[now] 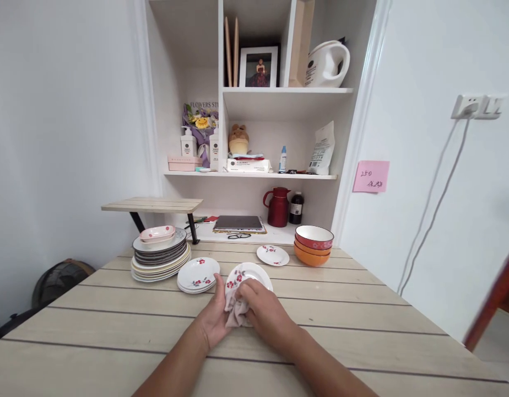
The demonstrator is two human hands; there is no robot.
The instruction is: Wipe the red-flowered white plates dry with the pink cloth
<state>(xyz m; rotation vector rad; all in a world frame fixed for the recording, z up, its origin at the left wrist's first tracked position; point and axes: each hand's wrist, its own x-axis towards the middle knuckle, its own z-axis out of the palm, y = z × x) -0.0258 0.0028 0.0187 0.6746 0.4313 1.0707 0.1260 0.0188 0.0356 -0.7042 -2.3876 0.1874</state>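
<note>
A white plate with red flowers [254, 271] is held up over the table in front of me. My left hand [215, 317] grips its left edge, thumb up along the rim. With bent fingers my right hand [265, 309] presses a pale crumpled cloth [237, 311] against the plate's face. Just left of it lies a short stack of matching small plates [198, 273]. Another flowered plate [273, 255] rests alone beyond my right hand. The lower part of the held plate is hidden by the cloth and my fingers.
A tall stack of plates [160, 259] topped by pink dishes [157, 234] stands at left, beside a small raised shelf [153, 205]. Stacked bowls [313, 245] sit at the back right. Behind are a red jug [278, 208], a dark bottle [296, 208], a laptop [238, 222] and glasses [239, 236].
</note>
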